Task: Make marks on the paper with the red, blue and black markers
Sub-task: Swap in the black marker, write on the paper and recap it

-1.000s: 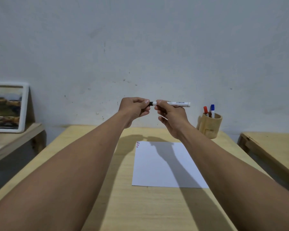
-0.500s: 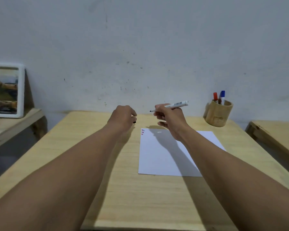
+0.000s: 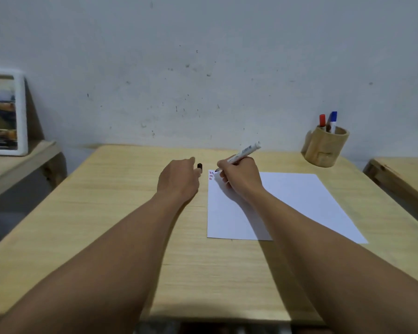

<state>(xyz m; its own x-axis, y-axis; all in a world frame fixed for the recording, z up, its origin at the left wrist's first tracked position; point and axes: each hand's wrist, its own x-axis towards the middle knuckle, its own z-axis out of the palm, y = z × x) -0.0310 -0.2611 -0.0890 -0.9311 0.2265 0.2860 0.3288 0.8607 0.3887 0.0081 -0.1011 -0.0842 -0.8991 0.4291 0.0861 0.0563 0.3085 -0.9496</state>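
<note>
Two bare forearms reach from 6 o'clock over the wooden table point(image 3: 106, 213). The paper point(image 3: 287, 203) lies flat at centre-right. The right hand point(image 3: 241, 179) rests on its far left corner, fingers closed around the black marker point(image 3: 245, 151), whose uncapped tip points toward 8 o'clock, at or just above the sheet beside a cluster of small red and blue marks point(image 3: 211, 175). The left hand point(image 3: 179, 179) rests on the table just off the paper's left edge, loosely curled, pinching the black cap point(image 3: 199, 166) at its fingertips. Nothing pins the sheet except the writing hand, so a stroke might drag it or smear ink. The loosely held cap could drop and roll. At 2 o'clock, the wooden cup point(image 3: 323, 150) holds the red marker point(image 3: 322, 120) and the blue marker point(image 3: 333, 118).
</note>
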